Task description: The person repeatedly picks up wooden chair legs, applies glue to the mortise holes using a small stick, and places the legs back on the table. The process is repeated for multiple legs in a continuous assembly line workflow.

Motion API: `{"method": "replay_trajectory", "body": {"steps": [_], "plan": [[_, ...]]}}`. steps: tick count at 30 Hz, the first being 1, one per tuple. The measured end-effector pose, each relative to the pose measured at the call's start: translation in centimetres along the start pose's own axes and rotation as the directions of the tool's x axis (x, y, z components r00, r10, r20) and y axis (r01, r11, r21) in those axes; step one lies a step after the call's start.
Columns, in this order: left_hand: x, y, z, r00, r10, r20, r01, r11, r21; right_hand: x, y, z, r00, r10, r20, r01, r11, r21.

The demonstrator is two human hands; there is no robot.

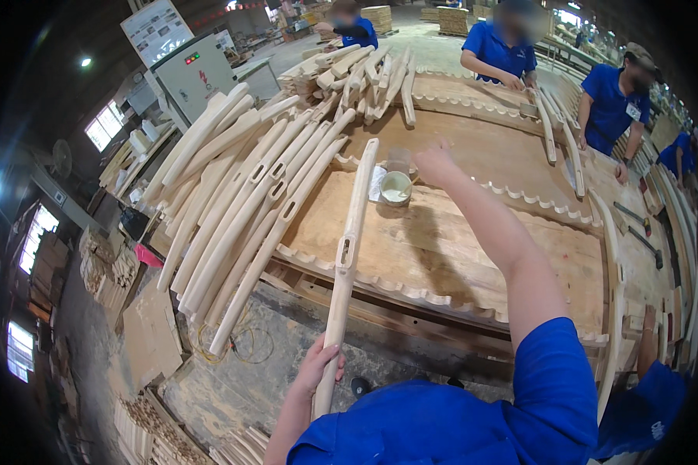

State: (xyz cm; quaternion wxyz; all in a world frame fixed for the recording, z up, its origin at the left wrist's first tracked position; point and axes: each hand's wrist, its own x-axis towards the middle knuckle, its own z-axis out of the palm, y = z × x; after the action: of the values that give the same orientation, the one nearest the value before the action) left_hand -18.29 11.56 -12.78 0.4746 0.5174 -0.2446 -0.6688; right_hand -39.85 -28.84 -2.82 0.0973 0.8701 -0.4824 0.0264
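Note:
My left hand (319, 363) is wrapped round the lower end of a long, pale slotted wooden post (352, 225). The post slants up and away from me, its far part over the workbench, and oblong slots show along its face. Just right of the post's far part stands a small cup (396, 188) of white, glue-like liquid, with a thin stick at its rim. My right hand (436, 163) is closed, stretched out beyond the cup. Whatever its fingers hold, if anything, is too small to make out.
A large heap of similar wooden posts (240, 194) covers the bench's left side. Scalloped wooden strips (411, 291) run across the bench (473, 256). Several co-workers in blue stand at the far side and right, near hammers (650, 242). A grey control cabinet (194, 77) stands far left.

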Motion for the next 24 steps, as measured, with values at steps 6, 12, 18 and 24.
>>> {"method": "replay_trajectory", "body": {"steps": [6,12,18,24], "plan": [[0.3,-1.0,-0.7,0.999,-0.026,0.019,0.028,0.990,-0.138,0.0,-1.7,0.9,0.984,0.113,0.135,-0.129,0.984,0.121],[0.7,-1.5,0.0,0.996,-0.023,0.086,0.039,0.980,-0.193,-0.8,-0.4,3.3,0.955,0.208,0.213,-0.281,0.867,0.412],[0.2,-3.4,-2.2,0.993,-0.072,0.098,0.102,0.934,-0.343,-2.6,-1.2,5.1,0.940,0.183,0.287,-0.324,0.737,0.593],[1.0,-2.7,-2.3,0.992,-0.071,0.108,0.085,0.988,-0.132,-4.4,0.4,6.0,0.961,0.202,0.187,-0.274,0.659,0.700]]}}
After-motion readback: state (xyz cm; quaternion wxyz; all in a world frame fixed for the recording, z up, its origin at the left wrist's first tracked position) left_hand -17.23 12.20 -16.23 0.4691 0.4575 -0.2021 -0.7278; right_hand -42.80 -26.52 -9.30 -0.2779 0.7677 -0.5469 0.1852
